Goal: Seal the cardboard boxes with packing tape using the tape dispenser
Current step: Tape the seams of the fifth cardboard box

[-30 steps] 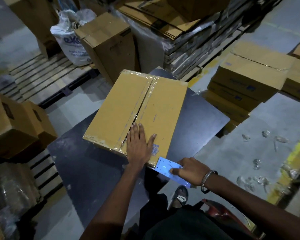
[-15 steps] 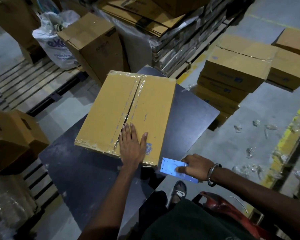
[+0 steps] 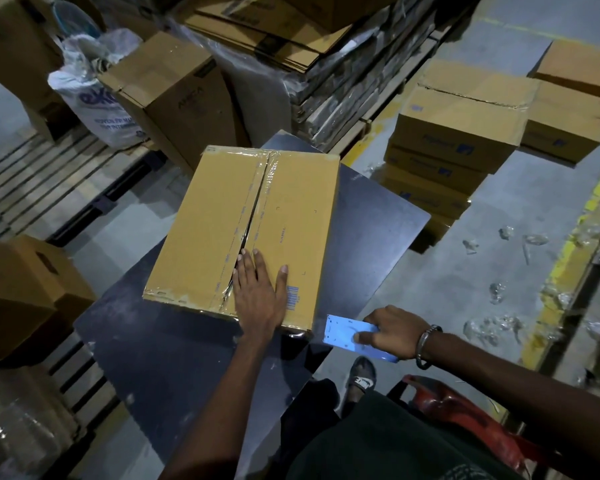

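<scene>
**Pinning the flaps for the tape run**

I take the cardboard box (image 3: 246,230) as my landmark: it lies flat on the dark table (image 3: 174,358), its centre seam running away from me, glossy tape along the seam and the near edge, yet the flaps gape slightly at the middle.

To do this step well, I judge I should press both flaps level at the seam's near end, bring the dispenser to the box's near edge in line with the seam, anchor the tape over that edge, then draw it straight along the gap with steady downward pressure so it bridges both flaps without wrinkles.

My left hand (image 3: 258,292) lies flat on the box top at the seam's near end, fingers straight and together, thumb spread toward the barcode, pressing and grasping nothing.

My right hand (image 3: 392,332) is just off the box's near right corner, fingers curled round the tape dispenser (image 3: 343,332), whose pale blue plate points toward the box without touching it.
</scene>
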### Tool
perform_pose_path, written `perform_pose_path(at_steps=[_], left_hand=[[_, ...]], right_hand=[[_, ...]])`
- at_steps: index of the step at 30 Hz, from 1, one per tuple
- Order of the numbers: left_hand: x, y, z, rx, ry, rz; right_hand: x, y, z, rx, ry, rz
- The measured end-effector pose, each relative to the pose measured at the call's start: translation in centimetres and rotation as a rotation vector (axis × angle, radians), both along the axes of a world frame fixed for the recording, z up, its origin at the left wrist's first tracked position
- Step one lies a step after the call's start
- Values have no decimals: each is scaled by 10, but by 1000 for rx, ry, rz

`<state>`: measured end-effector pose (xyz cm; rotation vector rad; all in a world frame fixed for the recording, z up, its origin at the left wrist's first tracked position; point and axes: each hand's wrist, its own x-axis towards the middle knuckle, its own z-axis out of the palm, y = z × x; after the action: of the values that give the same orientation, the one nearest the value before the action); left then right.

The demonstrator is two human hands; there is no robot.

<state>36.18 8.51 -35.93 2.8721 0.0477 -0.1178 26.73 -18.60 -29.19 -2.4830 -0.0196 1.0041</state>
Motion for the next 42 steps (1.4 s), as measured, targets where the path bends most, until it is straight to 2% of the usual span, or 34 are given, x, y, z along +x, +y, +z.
perform_pose_path(at_steps=[9,15,23,26,30,34,37,42], left_hand=[[-2,-7,4,29,-31,38],[-2,-8,3,57,-28,41],[-1,-7,4,33,-32,46],[-2,-7,5,33,-28,47],[0,-7,5,39,-35,42],[-1,-7,4,38,-29,37],[-1,-6,3,38,-25,40],[-1,-7,4,29,-17,45]], right_hand=[[5,24,-32,68,13,-145],[22,24,-42,250,179,-308],[35,-3,-38,351,372,-529],[44,-22,-42,140,245,-375],[58,-51,-53,-27,62,-211],[78,-69,-66,-264,-221,9],[100,-75,-72,-349,-419,68],[128,-84,-92,-426,-539,194]])
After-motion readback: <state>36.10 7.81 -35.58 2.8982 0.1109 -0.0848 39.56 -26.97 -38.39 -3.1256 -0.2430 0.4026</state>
